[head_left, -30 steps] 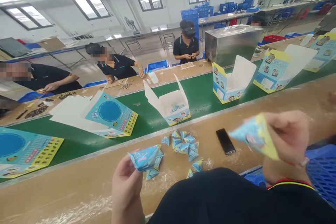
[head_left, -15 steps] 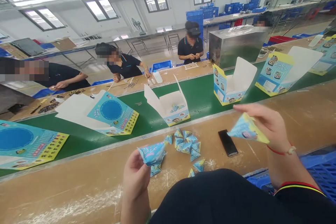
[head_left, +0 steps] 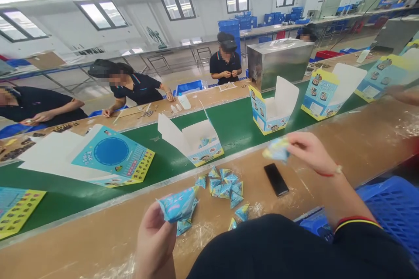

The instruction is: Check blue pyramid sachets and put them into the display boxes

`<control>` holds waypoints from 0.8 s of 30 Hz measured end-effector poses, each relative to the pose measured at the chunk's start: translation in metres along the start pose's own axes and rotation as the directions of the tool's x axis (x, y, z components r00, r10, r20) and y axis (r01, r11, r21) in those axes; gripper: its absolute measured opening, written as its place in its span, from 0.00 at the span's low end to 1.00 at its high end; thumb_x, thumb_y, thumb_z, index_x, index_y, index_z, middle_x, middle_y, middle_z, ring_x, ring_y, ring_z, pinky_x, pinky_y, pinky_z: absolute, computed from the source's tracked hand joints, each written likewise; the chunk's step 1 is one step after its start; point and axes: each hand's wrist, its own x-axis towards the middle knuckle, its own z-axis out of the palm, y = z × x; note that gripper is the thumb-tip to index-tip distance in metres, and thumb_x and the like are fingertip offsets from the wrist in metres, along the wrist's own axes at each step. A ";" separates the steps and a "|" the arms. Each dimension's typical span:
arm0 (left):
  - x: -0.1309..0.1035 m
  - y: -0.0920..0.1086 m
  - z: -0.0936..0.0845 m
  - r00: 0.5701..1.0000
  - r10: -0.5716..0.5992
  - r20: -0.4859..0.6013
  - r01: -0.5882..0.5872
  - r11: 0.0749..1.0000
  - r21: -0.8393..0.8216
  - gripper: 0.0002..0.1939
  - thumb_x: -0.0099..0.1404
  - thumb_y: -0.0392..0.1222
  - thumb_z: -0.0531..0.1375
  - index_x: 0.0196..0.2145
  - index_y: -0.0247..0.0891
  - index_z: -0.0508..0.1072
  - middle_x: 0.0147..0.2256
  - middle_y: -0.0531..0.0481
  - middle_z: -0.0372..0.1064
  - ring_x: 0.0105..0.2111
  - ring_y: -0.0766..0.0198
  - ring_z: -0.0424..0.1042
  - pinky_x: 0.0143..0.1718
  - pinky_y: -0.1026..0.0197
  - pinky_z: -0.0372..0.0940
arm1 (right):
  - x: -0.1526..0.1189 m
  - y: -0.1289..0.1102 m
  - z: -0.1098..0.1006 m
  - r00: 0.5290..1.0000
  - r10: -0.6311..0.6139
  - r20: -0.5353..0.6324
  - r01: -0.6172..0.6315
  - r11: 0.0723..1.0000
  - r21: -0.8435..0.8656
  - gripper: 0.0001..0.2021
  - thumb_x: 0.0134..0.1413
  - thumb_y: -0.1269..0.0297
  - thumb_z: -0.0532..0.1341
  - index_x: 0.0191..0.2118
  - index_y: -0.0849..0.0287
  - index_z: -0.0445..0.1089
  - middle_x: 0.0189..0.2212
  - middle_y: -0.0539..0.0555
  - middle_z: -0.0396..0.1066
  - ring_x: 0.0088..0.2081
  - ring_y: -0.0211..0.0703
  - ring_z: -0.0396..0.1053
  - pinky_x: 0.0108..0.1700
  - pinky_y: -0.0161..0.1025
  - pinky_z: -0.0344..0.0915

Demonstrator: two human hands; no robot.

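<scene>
My left hand (head_left: 154,236) is closed on a blue pyramid-shaped packet (head_left: 178,204), held above the near side of the brown bench. Behind it, other packets (head_left: 183,226) partly show; whether they are in the hand or on the bench I cannot tell. Pinched in the fingers of my right hand (head_left: 309,151) is another blue and yellow packet (head_left: 277,150), smeared by motion, over the bench edge near the belt. Between the hands lies a loose group of small blue and yellow packets (head_left: 225,188). Beyond them, an open box (head_left: 206,153) has several packets inside.
A green conveyor belt (head_left: 234,115) crosses in front, carrying more open boxes (head_left: 273,113) and a box with a blue circle (head_left: 113,152). A black phone (head_left: 276,179) lies on the bench. At right is a blue crate (head_left: 389,209). Several co-workers (head_left: 225,63) sit across the belt.
My right hand has moved left and slightly up with its packet, which has turned. The left hand still holds its packet. The whole view has shifted, moving boxes leftward in the picture.
</scene>
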 end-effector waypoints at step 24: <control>-0.011 -0.013 0.028 0.996 0.045 0.075 -0.046 0.999 0.017 0.30 0.21 0.49 0.80 0.23 0.38 0.74 0.20 0.56 0.70 0.23 0.68 0.70 0.28 0.68 0.71 | 0.005 0.032 0.020 0.953 0.100 -0.287 -0.016 0.959 0.282 0.14 0.52 0.64 0.63 0.22 0.54 0.57 0.26 0.49 0.67 0.30 0.42 0.66 0.34 0.39 0.64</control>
